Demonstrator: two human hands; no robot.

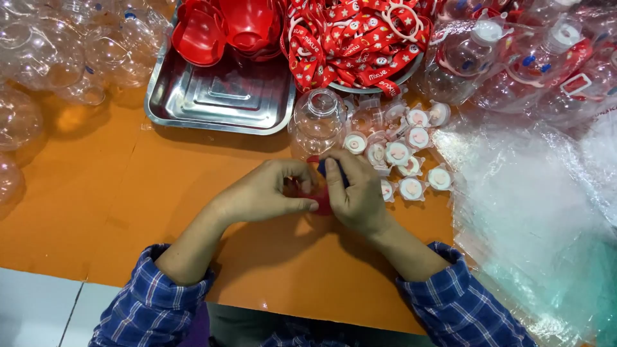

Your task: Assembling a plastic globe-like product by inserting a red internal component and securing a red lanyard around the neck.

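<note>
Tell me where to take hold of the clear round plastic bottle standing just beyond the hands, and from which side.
Probably best to grip the clear round plastic bottle around its narrow neck, coming straight down from above. It stands upright with the mouth up, and its bulging body looks wide and slick. The steel tray crowds its left, the small white caps its right.

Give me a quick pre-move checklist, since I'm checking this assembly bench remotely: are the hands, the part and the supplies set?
1. Both hands on the part: ok. The left hand and right hand meet on a small red piece.
2. Part fully visible: not ok; fingers cover most of it.
3. Clear bottle within reach: ok, it stands just beyond the fingertips.
4. White caps at hand: ok, clustered beside the right hand.
5. Metal tray stocked: ok, red cups sit at its far end.
6. Blue bit at the right fingertips: cannot tell what it is.
</note>
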